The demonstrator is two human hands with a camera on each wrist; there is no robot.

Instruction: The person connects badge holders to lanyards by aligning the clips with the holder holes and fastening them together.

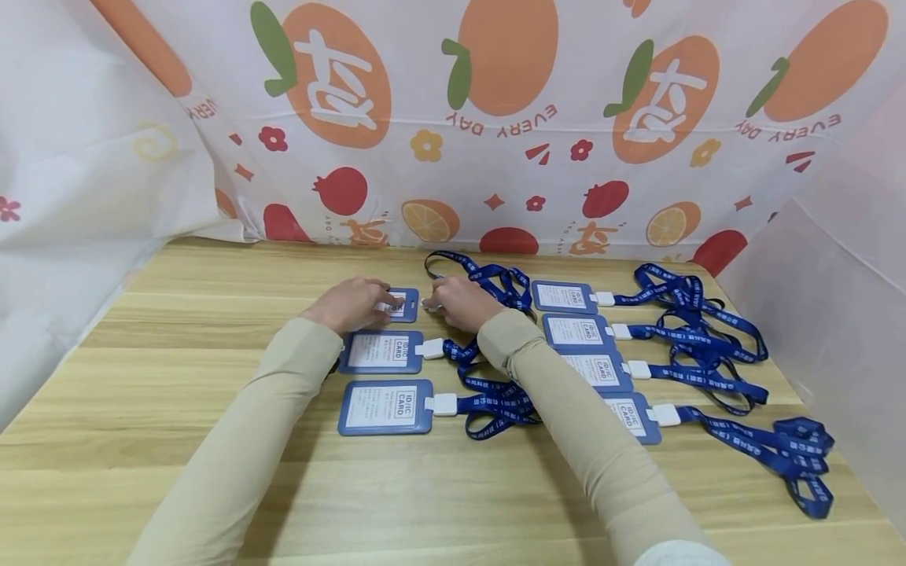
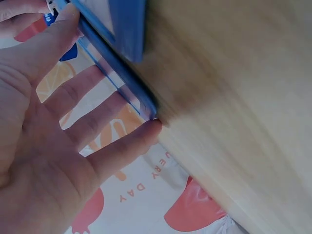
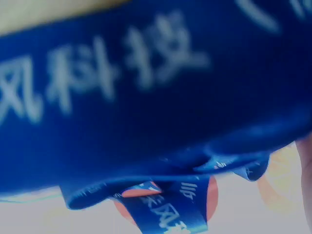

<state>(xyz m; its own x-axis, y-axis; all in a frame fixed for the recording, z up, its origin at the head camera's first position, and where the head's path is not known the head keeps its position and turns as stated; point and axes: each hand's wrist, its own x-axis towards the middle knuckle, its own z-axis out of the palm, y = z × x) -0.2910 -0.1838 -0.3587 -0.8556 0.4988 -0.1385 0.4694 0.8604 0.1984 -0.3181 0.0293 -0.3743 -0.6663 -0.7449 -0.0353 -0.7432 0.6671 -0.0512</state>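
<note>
My left hand (image 1: 354, 304) holds a blue ID card holder (image 1: 410, 308) at the back of the table. In the left wrist view the thumb is at the near side of that card holder (image 2: 124, 78), with the fingers along its other side. Just to the right, my right hand (image 1: 465, 303) pinches the white clip (image 1: 427, 304) of a blue lanyard (image 1: 488, 273). A small gap shows between clip and holder. Blue lanyard strap (image 3: 146, 97) with white lettering fills most of the right wrist view, hiding the right fingertips there.
Two card holders with lanyards, a middle one (image 1: 382, 351) and a front one (image 1: 385, 407), lie nearer me. Several more, including a card holder (image 1: 565, 297), form a column on the right, their straps (image 1: 708, 334) bunched beyond. A fruit-print curtain (image 1: 439, 181) hangs behind the wooden table (image 1: 177, 377).
</note>
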